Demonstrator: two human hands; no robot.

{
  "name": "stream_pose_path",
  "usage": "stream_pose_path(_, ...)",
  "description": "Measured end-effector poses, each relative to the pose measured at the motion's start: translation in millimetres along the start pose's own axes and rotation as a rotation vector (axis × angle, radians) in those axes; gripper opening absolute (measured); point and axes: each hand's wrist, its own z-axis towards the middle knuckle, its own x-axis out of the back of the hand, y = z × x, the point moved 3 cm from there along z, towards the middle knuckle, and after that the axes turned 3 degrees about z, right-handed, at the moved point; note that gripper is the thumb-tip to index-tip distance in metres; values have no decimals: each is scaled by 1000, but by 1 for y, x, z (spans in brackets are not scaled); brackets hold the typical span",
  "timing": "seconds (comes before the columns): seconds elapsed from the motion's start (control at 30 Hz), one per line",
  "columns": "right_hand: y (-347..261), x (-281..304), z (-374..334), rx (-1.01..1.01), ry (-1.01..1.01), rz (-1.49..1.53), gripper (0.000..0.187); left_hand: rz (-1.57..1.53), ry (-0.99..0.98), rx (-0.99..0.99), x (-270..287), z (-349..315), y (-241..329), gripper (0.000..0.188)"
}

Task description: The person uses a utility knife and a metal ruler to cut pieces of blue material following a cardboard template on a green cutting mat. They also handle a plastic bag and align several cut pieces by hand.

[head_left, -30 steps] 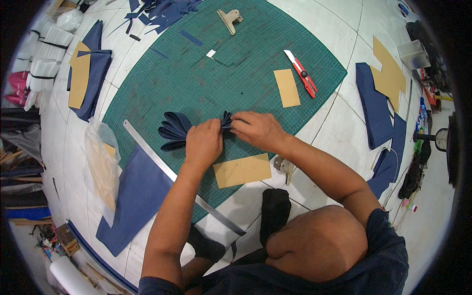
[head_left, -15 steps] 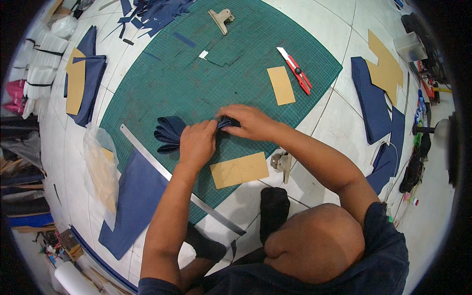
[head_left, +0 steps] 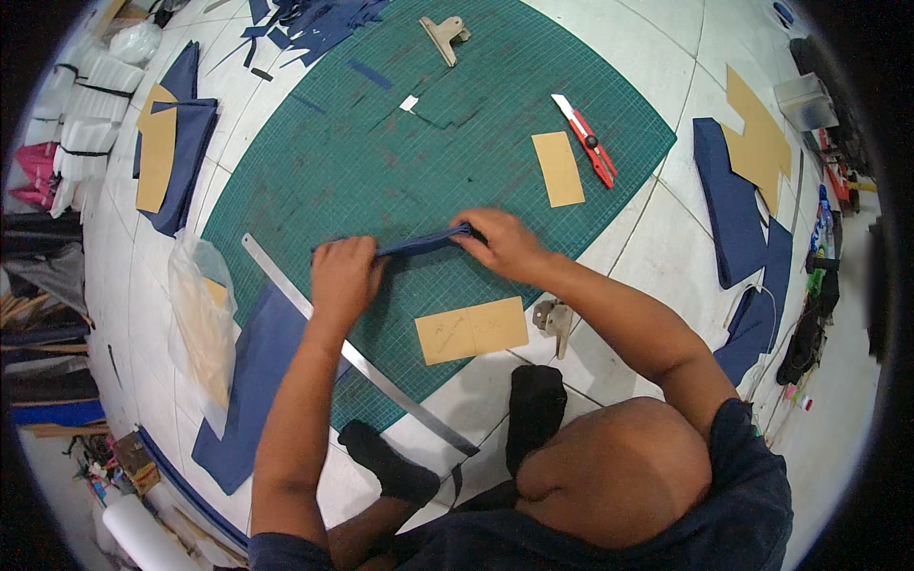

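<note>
Between my hands a stack of navy blue fabric strips (head_left: 419, 245) is stretched out lengthwise above the green cutting mat (head_left: 314, 171). My left hand (head_left: 343, 273) is closed round its left end, and my right hand (head_left: 497, 244) pinches its right end. A creased tan card rectangle (head_left: 471, 330) lies just below the fabric, at the mat's near edge. Beside that card, on the tiles, is a metal bulldog clip (head_left: 553, 324). A steel ruler (head_left: 381, 374) lies slantwise near my left forearm, partly over a blue fabric panel (head_left: 249, 381).
A red cutter knife (head_left: 592, 145) with its blade out lies beside a smaller tan card (head_left: 558, 169). Another bulldog clip (head_left: 445, 40) sits at the mat's far side. Fabric scraps (head_left: 324, 24) are heaped behind. Folded fabric with card patterns (head_left: 757, 152) flanks the mat.
My hands have drawn apart, the left one moving left. The fabric, fanned out at its left end before, is now pulled flat and straight between them. The view has shifted slightly.
</note>
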Motion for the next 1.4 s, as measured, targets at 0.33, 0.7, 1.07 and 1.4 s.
stream_pose_path(0.33,3,21,14,144,3,-63,22,-126,103,-19,-6,-38,-25,19)
stream_pose_path(0.7,13,25,30,-57,-10,33,31,-539,65,228,-4,-38,-40,26)
stream_pose_path(1.07,39,44,72,-389,-205,-255,49,-628,-3,556,-65,-19,-44,40)
stream_pose_path(1.4,37,39,74,-403,-176,-335,53,-119,-28,0,-49,-11,-21,35)
